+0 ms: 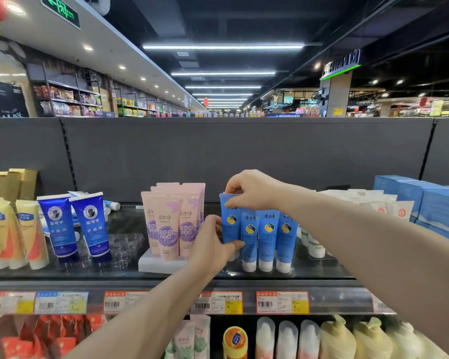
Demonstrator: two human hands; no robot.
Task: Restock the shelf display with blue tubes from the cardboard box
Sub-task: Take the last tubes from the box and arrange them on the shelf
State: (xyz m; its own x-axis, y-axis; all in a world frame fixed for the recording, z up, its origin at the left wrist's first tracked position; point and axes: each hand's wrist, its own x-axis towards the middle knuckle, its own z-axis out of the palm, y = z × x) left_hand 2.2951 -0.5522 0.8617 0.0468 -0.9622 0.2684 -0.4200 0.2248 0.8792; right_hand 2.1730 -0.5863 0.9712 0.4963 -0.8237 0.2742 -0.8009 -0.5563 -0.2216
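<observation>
Just right of the pink tubes (166,224), the left hand (211,242) grips the blue tube (230,226) low down. The right hand (246,190) pinches its crimped top. Seat it upright on the shelf (322,274), label forward, against the row of blue tubes (268,229). Body bright blue, with a yellow-and-dark emblem.
</observation>
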